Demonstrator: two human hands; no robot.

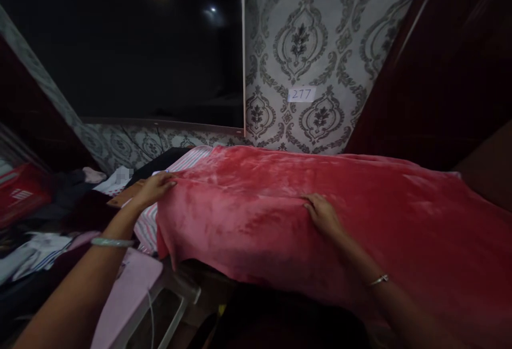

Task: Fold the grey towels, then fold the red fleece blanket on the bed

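Observation:
A red plush blanket (384, 199) is spread across a raised surface in front of me, its near side hanging over the front edge. At the blanket's left end, my left hand (157, 188) is closed on a folded edge of it. Farther right, my right hand (323, 213) pinches the same blanket along a raised crease, thumb and fingers together. Striped cloth (147, 229) shows under the blanket's left end. What supports the blanket is mostly hidden.
A large dark TV screen (132, 45) and patterned wallpaper (300, 34) with a paper marked 277 (302, 94) are behind. Piled clothes (44, 247) and a red bag (24, 194) lie at left. Near my left forearm stands a pink-topped stool or table (128, 285).

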